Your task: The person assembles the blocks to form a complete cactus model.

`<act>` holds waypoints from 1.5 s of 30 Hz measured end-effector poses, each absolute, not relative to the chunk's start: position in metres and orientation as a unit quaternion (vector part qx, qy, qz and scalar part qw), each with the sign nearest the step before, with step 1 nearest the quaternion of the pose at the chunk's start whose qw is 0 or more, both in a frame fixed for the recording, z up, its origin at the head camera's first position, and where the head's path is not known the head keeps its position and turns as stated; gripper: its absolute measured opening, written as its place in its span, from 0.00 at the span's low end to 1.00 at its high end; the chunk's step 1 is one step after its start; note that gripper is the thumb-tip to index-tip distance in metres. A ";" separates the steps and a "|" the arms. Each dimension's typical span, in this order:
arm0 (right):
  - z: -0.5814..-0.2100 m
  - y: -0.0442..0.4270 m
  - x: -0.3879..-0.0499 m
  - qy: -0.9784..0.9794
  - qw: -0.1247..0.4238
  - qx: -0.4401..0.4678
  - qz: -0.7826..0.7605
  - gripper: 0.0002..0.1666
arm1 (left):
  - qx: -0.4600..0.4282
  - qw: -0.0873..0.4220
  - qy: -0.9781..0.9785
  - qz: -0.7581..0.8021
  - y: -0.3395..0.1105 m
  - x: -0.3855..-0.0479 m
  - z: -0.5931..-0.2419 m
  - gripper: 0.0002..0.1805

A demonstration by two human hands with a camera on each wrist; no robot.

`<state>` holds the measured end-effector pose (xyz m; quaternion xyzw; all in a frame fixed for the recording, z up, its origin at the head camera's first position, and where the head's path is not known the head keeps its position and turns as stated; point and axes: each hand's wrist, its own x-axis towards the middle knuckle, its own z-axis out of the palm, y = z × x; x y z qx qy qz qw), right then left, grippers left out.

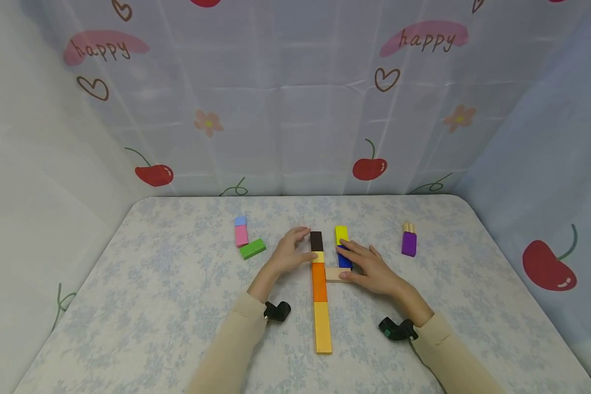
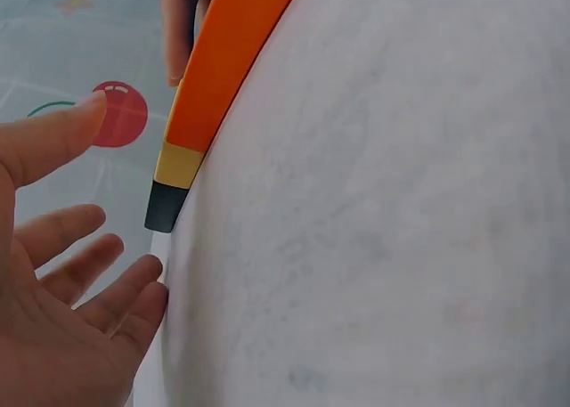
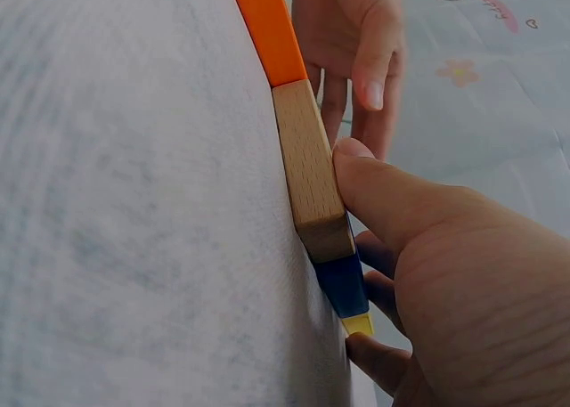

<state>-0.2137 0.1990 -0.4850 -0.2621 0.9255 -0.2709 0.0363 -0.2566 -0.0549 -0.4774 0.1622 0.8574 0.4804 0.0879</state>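
Observation:
A straight column of blocks lies on the table: a black block (image 1: pixel 316 241) at the far end, a small pale-yellow block (image 1: pixel 320 257), an orange block (image 1: pixel 319 283) and a long yellow block (image 1: pixel 322 328) nearest. To its right a plain wooden block (image 1: pixel 332 274) lies crosswise, with a blue block (image 1: pixel 344 263) and a yellow block (image 1: pixel 341 233) running away from it. My left hand (image 1: pixel 288 253) hovers beside the column's far end, fingers spread and holding nothing. My right hand (image 1: pixel 374 272) rests its thumb (image 3: pixel 365 171) on the wooden block and its fingers over the blue one.
Left of the hands lie a green block (image 1: pixel 253 249), a pink block (image 1: pixel 241 236) and a light-blue block (image 1: pixel 240 220). Toward the right are a purple block (image 1: pixel 409 244) and pale stick-like pieces (image 1: pixel 409 227). A printed curtain (image 1: pixel 280 137) hangs behind the table.

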 end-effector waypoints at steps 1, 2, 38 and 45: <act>-0.485 0.199 -0.214 0.926 0.039 -0.260 -0.272 0.39 | 0.170 0.093 0.860 0.473 -0.057 -0.254 -0.477 0.39; -0.485 0.199 -0.214 0.926 0.038 -0.261 -0.270 0.39 | 0.180 0.098 0.861 0.465 -0.059 -0.251 -0.477 0.41; -0.484 0.198 -0.213 0.926 0.038 -0.262 -0.269 0.39 | 0.323 0.142 0.886 0.302 -0.070 -0.221 -0.485 0.44; -0.484 0.198 -0.213 0.928 0.035 -0.260 -0.264 0.38 | 0.321 0.143 0.885 0.307 -0.070 -0.221 -0.485 0.44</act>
